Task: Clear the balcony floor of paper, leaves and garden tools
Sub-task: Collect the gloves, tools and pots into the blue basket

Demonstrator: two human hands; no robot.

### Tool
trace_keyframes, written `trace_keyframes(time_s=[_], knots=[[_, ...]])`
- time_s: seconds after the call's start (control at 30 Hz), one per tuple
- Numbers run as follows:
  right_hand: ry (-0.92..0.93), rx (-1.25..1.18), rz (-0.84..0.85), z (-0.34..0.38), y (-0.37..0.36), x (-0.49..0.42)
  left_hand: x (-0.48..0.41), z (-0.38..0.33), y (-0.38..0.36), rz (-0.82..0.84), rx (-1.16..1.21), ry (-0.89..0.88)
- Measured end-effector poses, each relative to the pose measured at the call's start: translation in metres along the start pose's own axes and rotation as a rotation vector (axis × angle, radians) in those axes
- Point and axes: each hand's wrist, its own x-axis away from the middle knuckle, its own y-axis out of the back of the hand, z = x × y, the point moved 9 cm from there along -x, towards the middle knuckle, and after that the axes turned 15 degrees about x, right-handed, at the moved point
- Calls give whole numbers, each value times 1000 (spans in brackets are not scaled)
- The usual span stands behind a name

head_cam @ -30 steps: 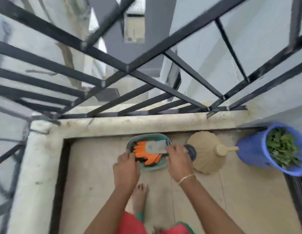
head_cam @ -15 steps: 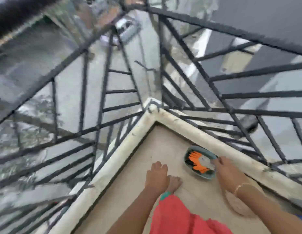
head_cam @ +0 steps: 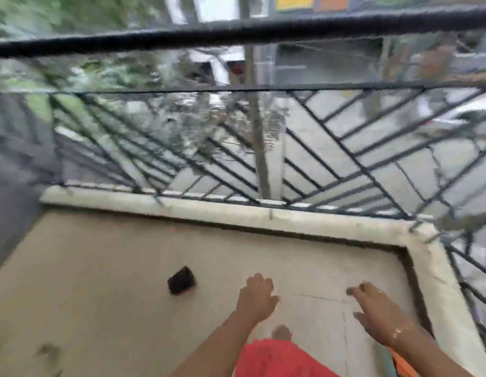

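The view is blurred by motion. My left hand (head_cam: 256, 297) hangs over the beige balcony floor (head_cam: 114, 268), fingers loosely curled and holding nothing. My right hand (head_cam: 377, 314) is spread a little to its right, also with nothing in it. A small black object (head_cam: 181, 280) lies on the floor to the left of my left hand. A sliver of the teal tray with the orange gloves (head_cam: 399, 363) shows at the bottom edge, under my right forearm. A dark smudge, perhaps a leaf (head_cam: 48, 349), sits at the lower left.
A pale raised kerb (head_cam: 263, 213) runs along the far side and turns at the right corner (head_cam: 426, 246). A black metal railing (head_cam: 345, 148) stands on it, with the street far below. My foot and red garment (head_cam: 277, 355) are at the bottom.
The view has swung left, from the corner with the tray to the long railing. My right hand has come off the tray; both hands now hover over bare floor.
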Motion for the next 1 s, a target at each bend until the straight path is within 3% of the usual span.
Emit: trace_keyframes(time_s=[0.23,0.43,0.8,1.0], knots=[[284,105,-72,152,44,-41,99,156,50,-223,256,340],[416,144,-55,257,55,-63,150,250,72,-329,448,491],[315,31,81,411,74,-121,146,403,173,-278,504,502],[263,-49,147,457,87,-156,115,453,224,-236,551,529]])
